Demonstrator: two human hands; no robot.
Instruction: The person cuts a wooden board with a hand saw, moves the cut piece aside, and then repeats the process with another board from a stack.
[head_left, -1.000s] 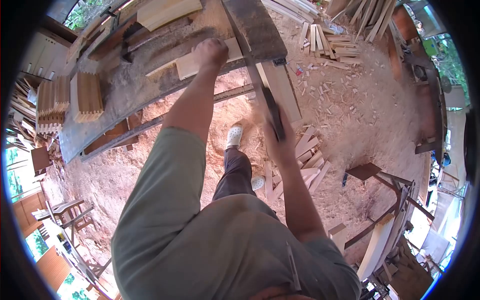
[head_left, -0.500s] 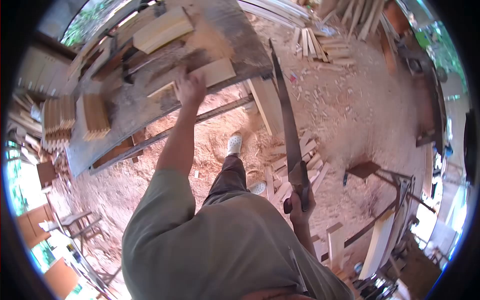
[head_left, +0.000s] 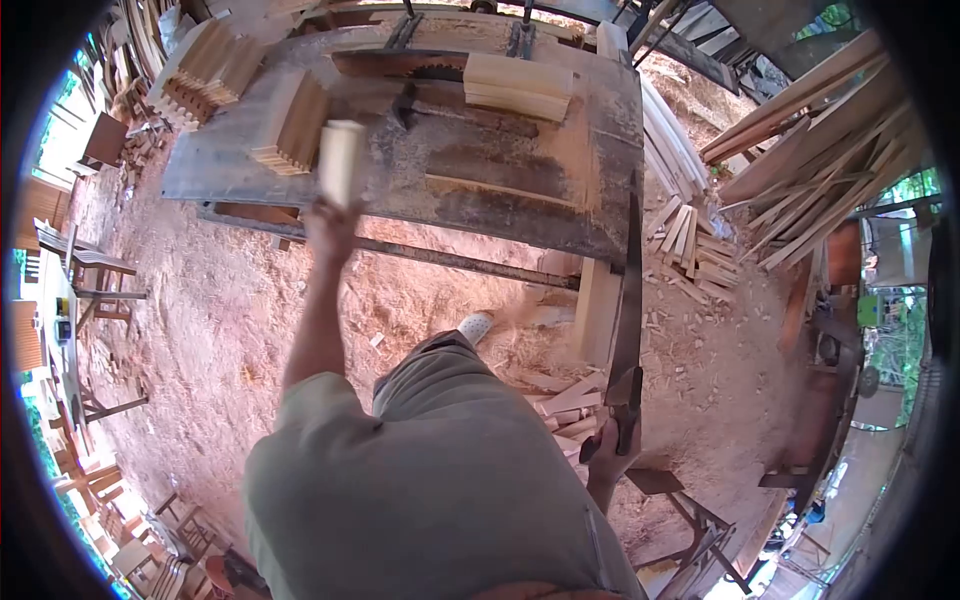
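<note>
My left hand [head_left: 333, 228] is closed on the near end of a short, pale wooden board [head_left: 342, 162], slightly blurred, raised over the near edge of the workbench [head_left: 225, 180]. Just beyond the board a stack of cut boards [head_left: 292, 125] stands on the bench. Down at my right side, my right hand [head_left: 612, 452] is wrapped round the handle of a handsaw [head_left: 628, 310], whose long blade points forward past the bench's right corner. A thin wooden strip [head_left: 500, 190] lies on the bench between them.
On the bench are another board stack [head_left: 212, 65], a pile of boards [head_left: 518, 85], a hammer [head_left: 404, 105] and a second saw blade [head_left: 400, 64]. Offcuts [head_left: 572, 408] lie on the sawdust floor beside my feet. Long planks [head_left: 830, 140] lean at the back right.
My left hand has picked the board up off the bench and carried it left toward the stacks. The view has turned left. My right hand still holds the handsaw.
</note>
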